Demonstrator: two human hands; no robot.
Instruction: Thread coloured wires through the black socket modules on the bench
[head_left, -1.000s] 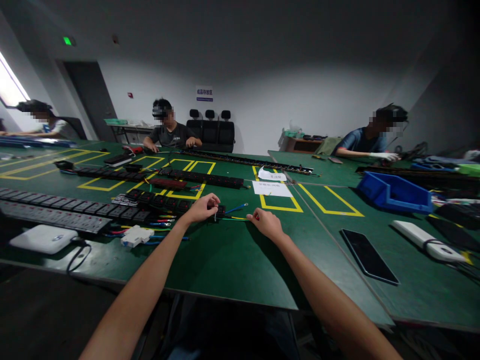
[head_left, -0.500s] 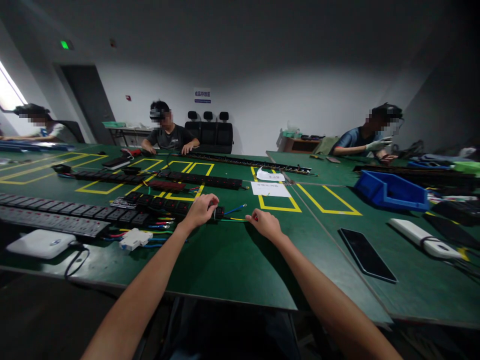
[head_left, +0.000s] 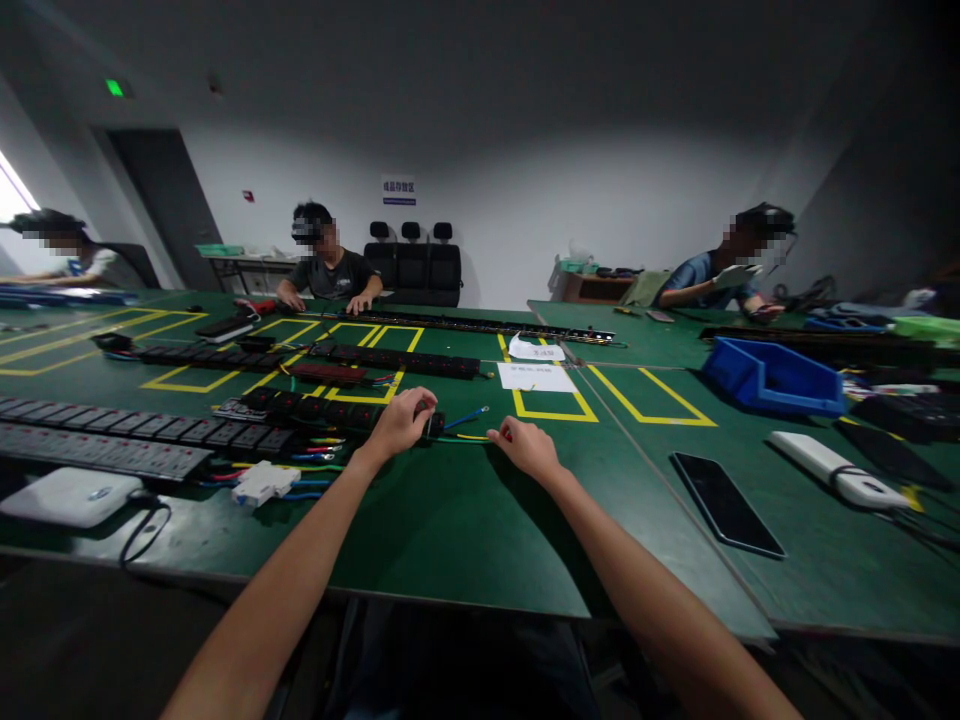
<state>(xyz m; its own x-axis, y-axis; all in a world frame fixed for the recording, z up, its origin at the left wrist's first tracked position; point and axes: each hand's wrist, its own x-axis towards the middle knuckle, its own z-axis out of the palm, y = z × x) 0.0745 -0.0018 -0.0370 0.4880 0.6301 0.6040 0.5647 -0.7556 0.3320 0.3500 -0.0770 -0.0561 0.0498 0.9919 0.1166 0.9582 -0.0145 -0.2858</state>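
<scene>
Green bench (head_left: 450,565) carries a black socket strip (head_left: 358,413) in front of me, its wired end between my hands. My left hand (head_left: 403,422) curls over that end, I judge to keep it from sliding; thumb and fingertips sit close, but I cannot tell whether they pinch anything. My right fingers pinch one green-and-yellow wire (head_left: 463,437) near its tip, so the right hand (head_left: 527,447) holds it roughly straight, apart from one blue wire (head_left: 466,418) that sticks out free. Beyond lie two paper sheets (head_left: 535,378), perhaps as labels. One phone (head_left: 726,503) and one blue bin (head_left: 776,380) rest to my right, clear of my arm. Three co-workers (head_left: 334,275) sit farther off.
</scene>
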